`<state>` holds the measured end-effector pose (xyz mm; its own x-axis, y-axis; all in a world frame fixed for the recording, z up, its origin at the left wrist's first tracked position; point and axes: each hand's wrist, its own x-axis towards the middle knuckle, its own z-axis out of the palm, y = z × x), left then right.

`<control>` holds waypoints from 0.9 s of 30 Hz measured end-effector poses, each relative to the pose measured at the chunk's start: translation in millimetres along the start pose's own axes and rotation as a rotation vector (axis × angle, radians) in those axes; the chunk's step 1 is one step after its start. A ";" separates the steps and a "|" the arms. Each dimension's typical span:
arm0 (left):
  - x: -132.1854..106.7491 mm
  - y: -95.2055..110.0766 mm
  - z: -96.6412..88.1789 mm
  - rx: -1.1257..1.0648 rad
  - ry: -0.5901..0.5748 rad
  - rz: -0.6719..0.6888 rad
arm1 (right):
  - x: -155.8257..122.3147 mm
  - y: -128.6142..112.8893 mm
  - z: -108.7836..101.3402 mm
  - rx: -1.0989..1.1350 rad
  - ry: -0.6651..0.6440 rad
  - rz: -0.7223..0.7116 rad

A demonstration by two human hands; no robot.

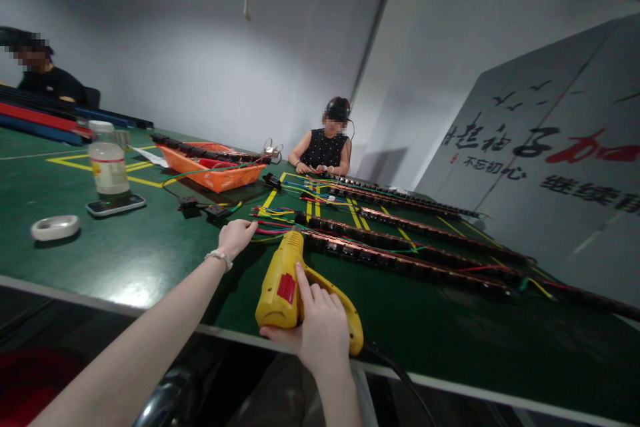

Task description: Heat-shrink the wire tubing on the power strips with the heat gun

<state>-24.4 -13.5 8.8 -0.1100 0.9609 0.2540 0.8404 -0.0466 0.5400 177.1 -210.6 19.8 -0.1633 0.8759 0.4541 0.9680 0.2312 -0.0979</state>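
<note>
My right hand (325, 323) grips a yellow heat gun (281, 277) by its handle, near the table's front edge. Its nozzle points away from me at the wires where a long copper-coloured strip (360, 252) begins. Left of the nozzle, my left hand (237, 237) is closed on the ends of several coloured wires (273, 228), pink, blue and green among them. A second dark strip (345, 230) with its own loose wires lies just behind. The heat gun hides part of the wires and the near end of the strip.
An orange basket (215, 177) holding strips stands beyond my left hand, with black connectors (189, 205) nearby. A bottle (107, 163), a phone (116, 205) and a white oval object (55, 228) are at left. A co-worker (327, 145) sits across the green table (165, 250).
</note>
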 end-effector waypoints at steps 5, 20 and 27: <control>-2.3 2.5 -3.5 -0.006 0.018 -0.002 | 2.7 -15.8 2.1 0.017 0.008 -0.041; 10.2 -14.4 3.5 -0.172 -0.081 0.054 | 4.3 -50.8 19.4 0.121 0.081 -0.128; 8.0 -13.4 3.3 -0.203 -0.059 0.069 | 5.8 -42.9 13.4 0.167 0.056 -0.137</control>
<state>-34.8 -4.3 1.0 -0.0195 0.9677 0.2514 0.7201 -0.1608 0.6750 132.0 -209.8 14.7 -0.2759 0.8075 0.5213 0.8916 0.4176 -0.1750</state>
